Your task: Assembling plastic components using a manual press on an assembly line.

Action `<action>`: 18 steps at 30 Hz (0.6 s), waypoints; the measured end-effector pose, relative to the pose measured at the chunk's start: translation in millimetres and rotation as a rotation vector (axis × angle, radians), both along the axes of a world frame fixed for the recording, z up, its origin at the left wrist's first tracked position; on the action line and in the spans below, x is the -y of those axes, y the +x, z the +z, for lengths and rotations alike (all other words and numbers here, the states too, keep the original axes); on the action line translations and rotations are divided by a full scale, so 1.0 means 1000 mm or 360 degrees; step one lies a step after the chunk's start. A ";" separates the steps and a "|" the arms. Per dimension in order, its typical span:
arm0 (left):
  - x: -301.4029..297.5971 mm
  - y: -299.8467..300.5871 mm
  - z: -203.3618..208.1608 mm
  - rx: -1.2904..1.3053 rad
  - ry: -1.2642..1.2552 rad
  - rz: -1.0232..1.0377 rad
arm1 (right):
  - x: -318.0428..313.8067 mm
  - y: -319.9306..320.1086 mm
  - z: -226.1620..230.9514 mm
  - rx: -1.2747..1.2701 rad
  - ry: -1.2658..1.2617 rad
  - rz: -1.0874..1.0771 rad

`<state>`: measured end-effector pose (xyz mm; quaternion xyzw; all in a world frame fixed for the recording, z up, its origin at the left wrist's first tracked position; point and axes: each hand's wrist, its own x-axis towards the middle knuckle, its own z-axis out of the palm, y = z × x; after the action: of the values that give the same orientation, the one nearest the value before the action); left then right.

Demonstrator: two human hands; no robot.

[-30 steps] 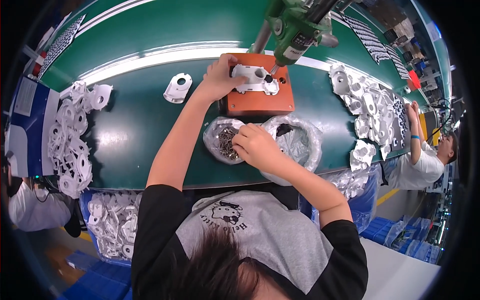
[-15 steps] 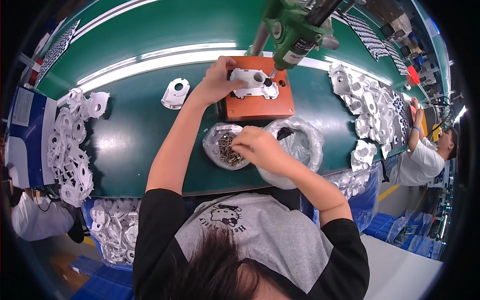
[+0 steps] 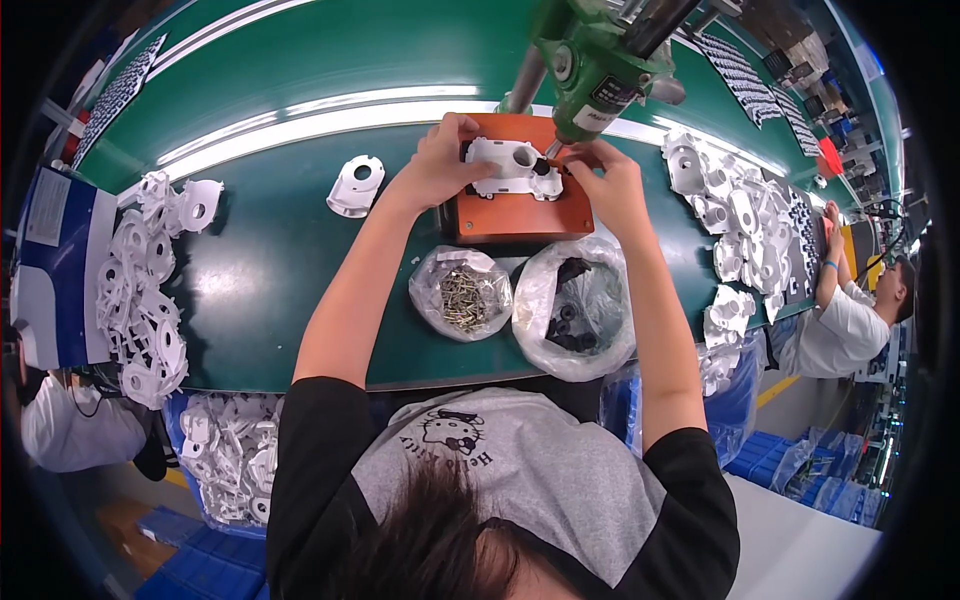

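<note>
While the left hand (image 3: 437, 165) reaches round the left end of a white moulded plastic housing (image 3: 500, 185), its thumb lies on top and its fingers spread toward the far edge; whether they close on that edge I cannot tell. The housing lies flat on an orange fixture block (image 3: 520, 220), beside the bit (image 3: 554, 148) of a green press-type machine head (image 3: 605, 90). Close to the bit's tip, the right hand (image 3: 607, 180) has thumb and forefinger near together, but what they pinch, if anything, is hidden. Nearer the body sit a clear bag (image 3: 424, 290) of metal screws (image 3: 463, 298) and a second clear bag (image 3: 530, 345) with small black parts (image 3: 572, 340). If the machine head came down now, the right fingertips could be caught; if the left thumb bears too lightly, the housing could twist out of line
</note>
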<state>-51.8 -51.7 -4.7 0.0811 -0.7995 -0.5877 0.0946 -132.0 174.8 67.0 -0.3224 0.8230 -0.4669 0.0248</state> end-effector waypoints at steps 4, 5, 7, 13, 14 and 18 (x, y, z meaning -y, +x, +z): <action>-0.001 0.000 0.001 0.0005 -0.0031 0.0003 | 0.008 -0.003 -0.009 0.0228 -0.0144 0.0028; 0.000 0.001 0.000 -0.0013 -0.0040 0.0010 | 0.009 -0.002 -0.007 0.0252 -0.0113 0.0020; 0.001 0.001 0.000 -0.0007 -0.0060 0.0006 | 0.011 -0.001 -0.008 0.0279 -0.0081 0.0012; 0.001 0.001 -0.001 0.0016 -0.0069 0.0003 | 0.015 0.000 -0.019 0.0100 -0.0110 -0.0037; 0.001 0.000 -0.001 0.0018 -0.0052 -0.0001 | 0.015 -0.001 -0.022 0.0152 -0.0155 -0.0030; 0.001 0.001 -0.001 0.0037 -0.0035 -0.0003 | 0.017 0.000 -0.026 0.0249 -0.0243 -0.0031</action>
<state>-51.2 -52.3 -5.6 0.0861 -0.8070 -0.5779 0.0859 -131.8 157.9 41.0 -0.2780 0.7837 -0.5521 0.0599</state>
